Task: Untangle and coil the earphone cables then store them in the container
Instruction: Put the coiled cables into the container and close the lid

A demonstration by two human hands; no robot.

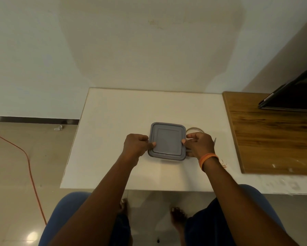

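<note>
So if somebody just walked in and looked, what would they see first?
Probably the grey square lid on the container in the middle of the white table, with the left hand and the right hand gripping its two sides. Next, the orange wristband on the right wrist, and the wooden board beside the table on the right.

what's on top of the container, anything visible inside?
A grey lid covers the container; left hand and right hand grip its edges. Contents are hidden.
</note>
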